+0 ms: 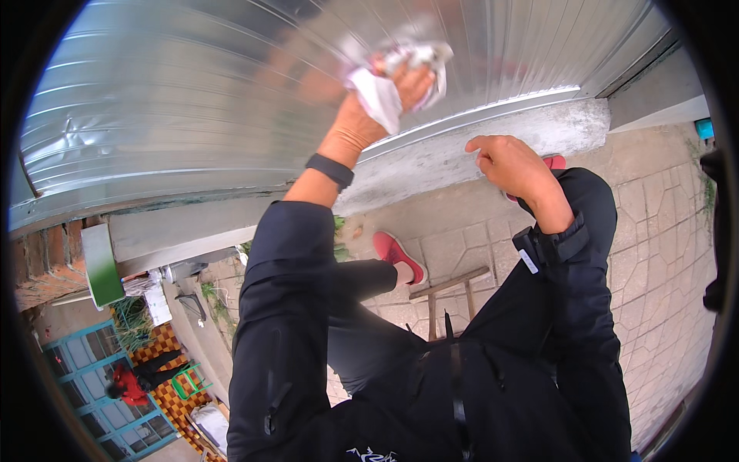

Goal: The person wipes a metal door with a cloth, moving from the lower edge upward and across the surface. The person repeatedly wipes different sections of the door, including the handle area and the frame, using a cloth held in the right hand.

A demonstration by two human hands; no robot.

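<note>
My left hand (407, 86), with a dark band on its wrist, holds a crumpled white cloth (378, 98) against a shiny ribbed metal panel (202, 110). The cloth bunches around the fingers and is partly blurred. Lower and to the right, my right hand (511, 164) is in front of the whitish concrete ledge (542, 130) at the panel's foot. Its fingers are loosely bent and apart, with nothing in them. A small dark device sits near the right cuff.
Between my legs is part of a wooden stool (450, 283) on paving (652, 231). My red shoe (395, 251) stands near the ledge. A green-and-white block (103, 265) is at left. Farther off, a person in red (130, 384) is beside a green chair (190, 381).
</note>
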